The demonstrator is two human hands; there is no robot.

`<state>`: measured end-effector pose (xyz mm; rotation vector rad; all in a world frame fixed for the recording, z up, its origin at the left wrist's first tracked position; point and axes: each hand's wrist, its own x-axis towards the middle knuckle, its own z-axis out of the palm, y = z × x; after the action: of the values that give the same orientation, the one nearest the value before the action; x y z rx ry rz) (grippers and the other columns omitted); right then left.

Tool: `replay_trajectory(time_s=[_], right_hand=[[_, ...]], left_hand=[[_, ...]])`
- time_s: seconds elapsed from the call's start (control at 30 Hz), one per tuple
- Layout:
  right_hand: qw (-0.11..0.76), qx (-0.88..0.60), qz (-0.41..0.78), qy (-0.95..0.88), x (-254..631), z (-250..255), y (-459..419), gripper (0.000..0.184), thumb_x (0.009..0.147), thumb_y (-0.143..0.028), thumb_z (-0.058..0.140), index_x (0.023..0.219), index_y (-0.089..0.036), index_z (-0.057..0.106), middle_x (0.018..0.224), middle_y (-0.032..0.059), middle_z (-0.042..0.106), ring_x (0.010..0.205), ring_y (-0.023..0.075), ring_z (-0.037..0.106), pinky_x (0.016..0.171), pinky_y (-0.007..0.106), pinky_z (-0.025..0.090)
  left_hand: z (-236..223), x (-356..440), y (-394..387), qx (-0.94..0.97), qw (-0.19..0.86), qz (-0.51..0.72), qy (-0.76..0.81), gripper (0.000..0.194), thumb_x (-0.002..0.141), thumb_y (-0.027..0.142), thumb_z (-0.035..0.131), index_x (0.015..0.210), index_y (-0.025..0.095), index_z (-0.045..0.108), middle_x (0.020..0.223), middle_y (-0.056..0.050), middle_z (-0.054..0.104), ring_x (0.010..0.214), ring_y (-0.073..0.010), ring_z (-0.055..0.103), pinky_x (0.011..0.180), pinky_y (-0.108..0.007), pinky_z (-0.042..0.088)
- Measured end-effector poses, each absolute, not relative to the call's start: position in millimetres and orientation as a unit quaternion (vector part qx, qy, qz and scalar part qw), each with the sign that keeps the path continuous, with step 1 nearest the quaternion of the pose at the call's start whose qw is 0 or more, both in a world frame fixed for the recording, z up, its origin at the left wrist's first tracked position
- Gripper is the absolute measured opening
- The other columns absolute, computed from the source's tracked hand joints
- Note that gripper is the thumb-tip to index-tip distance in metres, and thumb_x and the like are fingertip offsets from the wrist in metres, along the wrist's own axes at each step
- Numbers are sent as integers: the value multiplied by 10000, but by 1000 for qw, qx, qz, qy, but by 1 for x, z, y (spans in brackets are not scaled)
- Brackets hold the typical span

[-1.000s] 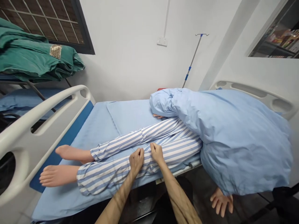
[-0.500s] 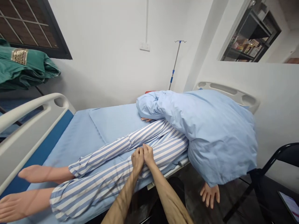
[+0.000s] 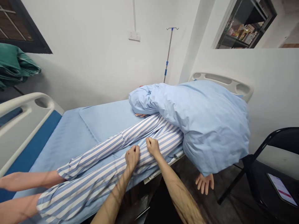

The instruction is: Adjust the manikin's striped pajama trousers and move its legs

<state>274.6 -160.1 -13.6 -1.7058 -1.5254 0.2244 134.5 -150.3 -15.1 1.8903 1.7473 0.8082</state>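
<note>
A life-size mannequin in blue-and-white striped trousers (image 3: 93, 177) lies on the bed, its bare feet at the left. My left hand (image 3: 132, 156) is a closed fist resting on the nearer leg, around the knee. Farther up the same leg, my right hand (image 3: 153, 147) is also closed, knuckles upward, against the thigh. A gap separates the two fists, and the striped cloth between them lies fairly flat. The curled fingers are partly hidden from above. A bunched light-blue quilt (image 3: 210, 124) covers the upper body, and one mannequin hand (image 3: 205, 183) hangs below it.
The bed has a pale footboard (image 3: 25, 130) at left and a headboard (image 3: 224, 81) at the far right. An IV pole (image 3: 168, 53) stands behind. At right, a black folding chair (image 3: 259, 174) bears a phone (image 3: 282, 189). Green cloth (image 3: 16, 65) lies at far left.
My fists, side by side and touching before, have moved apart along the leg, the left toward the foot and the right toward the hip. The view has shifted slightly right and down.
</note>
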Motion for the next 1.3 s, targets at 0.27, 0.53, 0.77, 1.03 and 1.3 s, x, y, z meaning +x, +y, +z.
replay_trajectory(time_s=[0.27,0.53,0.77,1.03,1.3], right_hand=[[521,-650,157,-530,281,-18,-157,453,963,-460,315,582,-216,350,544,-5,479,566,137,442,585,248,313],[560,-641,186,-491,281,-20,-153,421,949,-449,334,594,-222,341,548,-23,444,565,126,396,572,240,330],[398,-682,107,-605,306,9,-160,390,958,-358,416,604,-197,443,566,-7,525,579,116,428,599,250,256],[391,-724,64,-565,348,2,-154,442,982,-339,385,564,-202,436,571,30,574,578,122,461,621,286,236],[478,-692,107,-530,353,-2,-152,433,963,-390,354,567,-216,343,544,-1,491,567,121,393,596,275,260]], left_hand=[[9,188,-136,626,337,446,544,380,868,328,428,519,212,329,502,35,356,550,-113,363,576,-257,293],[-17,210,-146,658,303,415,551,291,934,260,402,694,197,553,658,-35,576,617,-145,499,637,-270,321],[-6,210,-149,680,285,351,576,313,972,248,396,720,197,574,697,-52,625,640,-159,508,636,-277,268],[-6,213,-153,695,290,337,565,386,953,302,402,583,202,446,596,-9,527,614,-141,419,625,-274,223],[29,252,-137,674,358,431,482,387,927,281,404,552,213,341,536,25,412,574,-110,377,623,-276,267]])
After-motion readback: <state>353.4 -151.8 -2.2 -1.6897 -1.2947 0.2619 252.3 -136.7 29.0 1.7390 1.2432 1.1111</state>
